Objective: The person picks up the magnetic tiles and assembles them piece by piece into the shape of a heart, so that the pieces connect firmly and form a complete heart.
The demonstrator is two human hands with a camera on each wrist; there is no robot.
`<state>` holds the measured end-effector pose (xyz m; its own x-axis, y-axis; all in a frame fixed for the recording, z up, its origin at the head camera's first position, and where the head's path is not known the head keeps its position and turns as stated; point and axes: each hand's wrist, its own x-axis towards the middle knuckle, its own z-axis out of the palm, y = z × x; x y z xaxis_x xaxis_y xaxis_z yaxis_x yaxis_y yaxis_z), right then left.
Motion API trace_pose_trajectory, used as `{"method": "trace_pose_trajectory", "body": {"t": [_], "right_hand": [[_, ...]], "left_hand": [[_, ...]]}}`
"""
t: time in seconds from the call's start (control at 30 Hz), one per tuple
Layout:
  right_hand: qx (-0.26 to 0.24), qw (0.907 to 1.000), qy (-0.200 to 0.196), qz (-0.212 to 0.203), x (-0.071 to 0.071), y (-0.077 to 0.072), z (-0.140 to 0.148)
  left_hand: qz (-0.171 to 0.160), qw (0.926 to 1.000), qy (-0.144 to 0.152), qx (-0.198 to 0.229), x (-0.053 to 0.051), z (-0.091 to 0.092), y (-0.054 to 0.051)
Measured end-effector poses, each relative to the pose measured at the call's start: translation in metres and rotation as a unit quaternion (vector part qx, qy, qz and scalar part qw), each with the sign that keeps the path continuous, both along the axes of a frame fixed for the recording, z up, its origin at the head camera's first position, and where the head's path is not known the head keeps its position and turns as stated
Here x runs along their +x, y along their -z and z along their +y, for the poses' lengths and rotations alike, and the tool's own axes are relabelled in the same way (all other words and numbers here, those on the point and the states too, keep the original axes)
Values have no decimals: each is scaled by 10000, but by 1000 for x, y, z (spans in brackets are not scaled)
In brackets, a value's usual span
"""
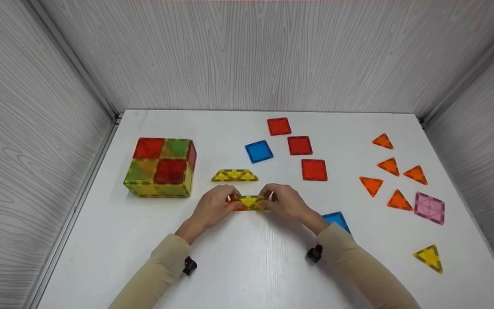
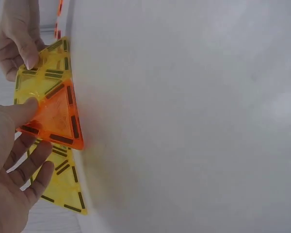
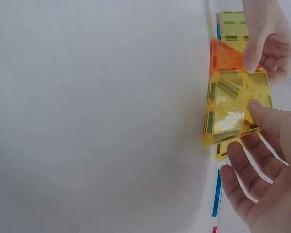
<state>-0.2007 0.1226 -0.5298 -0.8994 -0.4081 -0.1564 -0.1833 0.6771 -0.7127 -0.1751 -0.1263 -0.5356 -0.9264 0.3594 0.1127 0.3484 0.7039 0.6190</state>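
Thumb and fingers of the left hand (image 1: 212, 207) pinch an orange triangle (image 2: 58, 114) close to where it meets a yellow tile (image 1: 250, 201); the remaining fingers fan apart beneath. At the other end, the right hand (image 1: 289, 203) pinches that yellow tile, thumb on its face, the other fingers spread below. The two pieces sit edge to edge, orange at left, in the middle of the white worktop (image 1: 247, 274); I cannot tell whether they touch it. Just to their far side lies a yellow trapezoid (image 1: 235, 175).

Well to the left stands a box-shaped block (image 1: 159, 169), its top a check of red and green-orange squares above yellow near sides. Beyond the hands and to the right, three red squares (image 1: 299, 145) form a loose line, with one blue square (image 1: 259, 151) left of them. A second blue square (image 1: 336, 220) is partly hidden by the right sleeve (image 1: 350, 249). Farther right are five loose orange triangles (image 1: 388, 166); a pink square (image 1: 429, 208) lies beside the nearest one, and a yellow triangle (image 1: 430, 258) lies nearer still.
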Motion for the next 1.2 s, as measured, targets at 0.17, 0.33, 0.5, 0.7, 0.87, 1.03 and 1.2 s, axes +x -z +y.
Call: {"method": "trace_pose_trajectory", "body": {"t": [0.17, 0.33, 0.5, 0.7, 0.87, 1.03, 1.2], "right_hand": [[-118, 9996, -64, 257, -6, -1, -15], [-88, 9977, -152, 647, -12, 0, -27], [131, 9960, -312, 824, -15, 2, -34], [192, 9963, -280, 794, -17, 2, -35], [215, 9955, -332, 860, -20, 3, -35], [273, 9946, -421, 908, -20, 3, -34], [367, 9952, -427, 795, -18, 2, -19]], "left_hand": [[336, 9991, -254, -43, -6, -13, -3], [615, 9970, -455, -107, -11, -22, -2], [552, 9971, -508, -150, -13, -27, 2], [258, 9981, -556, -99, -16, -26, 2], [274, 9981, -536, -165, -18, -26, 2], [245, 9978, -544, -290, -17, -28, 3], [18, 9962, -745, -442, -15, -32, 8]]}}
